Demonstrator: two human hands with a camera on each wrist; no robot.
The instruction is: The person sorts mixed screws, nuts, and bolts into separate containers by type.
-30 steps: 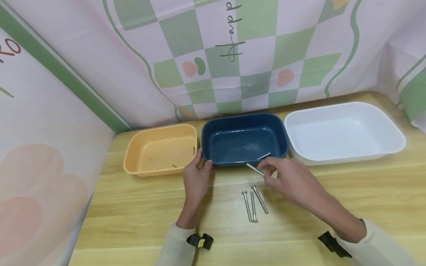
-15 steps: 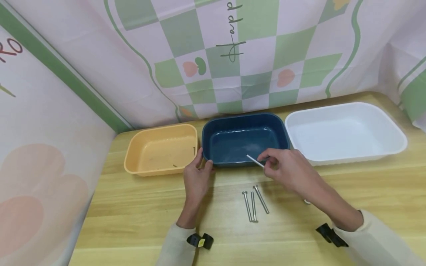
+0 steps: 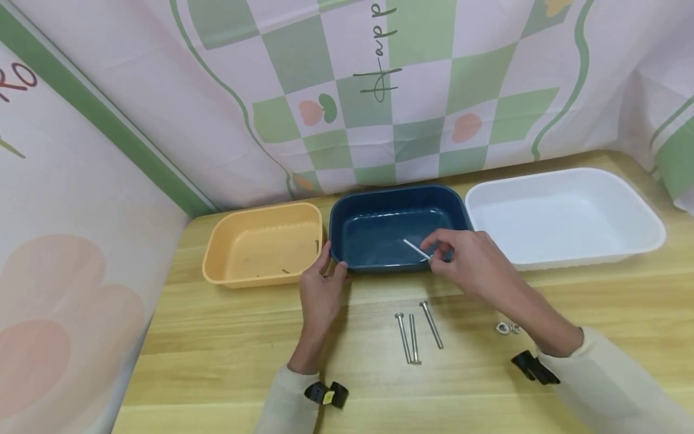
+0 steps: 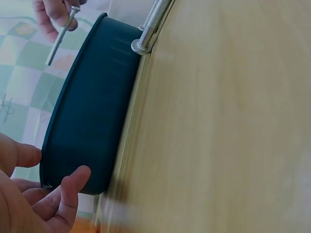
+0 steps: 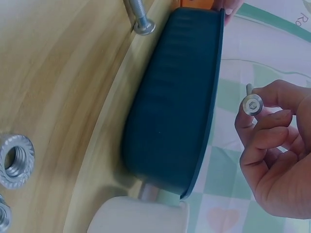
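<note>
My right hand (image 3: 472, 259) pinches a silver bolt (image 3: 416, 249) between thumb and fingers, over the front right part of a dark blue tray (image 3: 374, 238). In the right wrist view the bolt's round head (image 5: 252, 104) faces the camera and shows a hex socket. My left hand (image 3: 320, 295) holds the tray's front left corner, thumb at the front and fingers round the side. Three more bolts (image 3: 432, 325) lie on the table in front of the tray. Two flanged nuts (image 3: 502, 328) lie beside my right forearm. My right hand covers part of the tray's inside.
A yellow tray (image 3: 233, 280) with a few small dark pieces in it stands left of the blue one. A white tray (image 3: 564, 220) stands close on the right. Behind the wooden table (image 3: 217, 349) hangs a patterned cloth (image 3: 417, 102).
My right hand has moved away from me with its bolt, now over the blue tray. The nuts have come into view. The rightmost loose bolt has shifted slightly right. My left hand stays.
</note>
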